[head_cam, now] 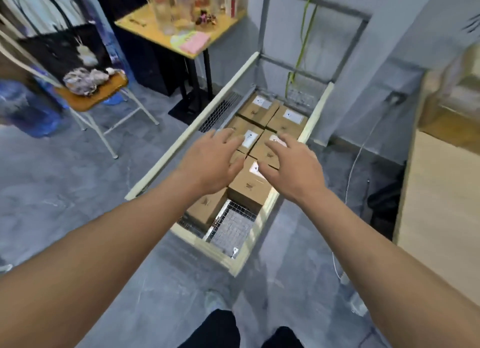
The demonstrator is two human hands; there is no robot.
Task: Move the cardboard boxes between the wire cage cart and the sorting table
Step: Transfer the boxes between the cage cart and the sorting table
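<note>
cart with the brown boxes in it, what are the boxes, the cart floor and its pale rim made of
Brown boxes: matte corrugated cardboard by the look, with white paper labels. Cart floor: grey metal wire mesh, grid visible. Pale rim: possibly unpainted wood or foam padding; too blurred to tell.

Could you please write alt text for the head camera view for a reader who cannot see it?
A person's open left hand and right hand reach, empty, over cardboard boxes packed in a wire cage cart on a grey floor.
</note>
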